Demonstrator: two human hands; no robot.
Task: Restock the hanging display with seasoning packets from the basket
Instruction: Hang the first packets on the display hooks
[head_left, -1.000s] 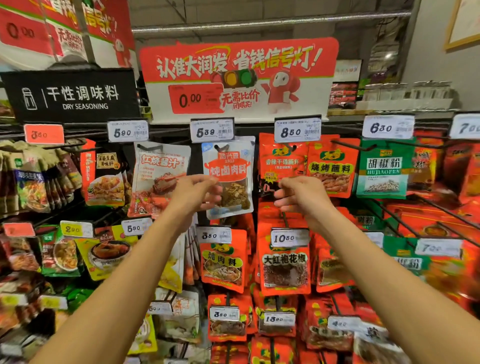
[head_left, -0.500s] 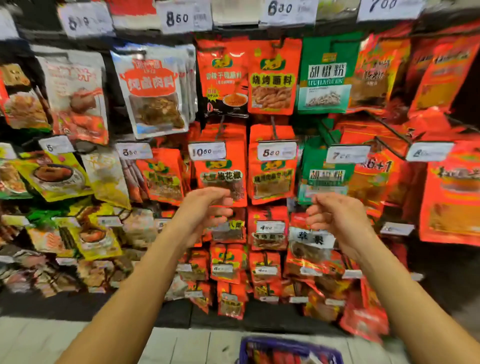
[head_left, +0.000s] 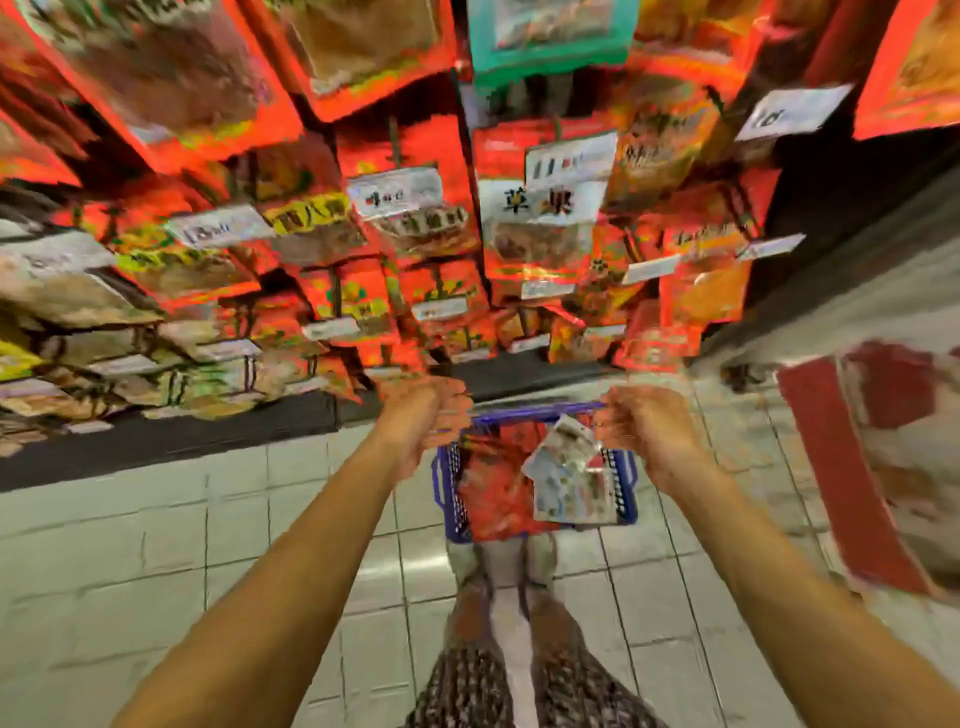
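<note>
Across the top of my view hangs the blurred display of red and orange seasoning packets; one white tag reads "草果", other writing is unreadable. Below it, pale floor tiles spread wide on my left, open room, while a red panel crowds my right edge. The blue basket sits on the floor ahead of my feet, holding red packets and paler ones. My left hand and right hand hover above its rim, fingers curled, holding nothing I can see.
</note>
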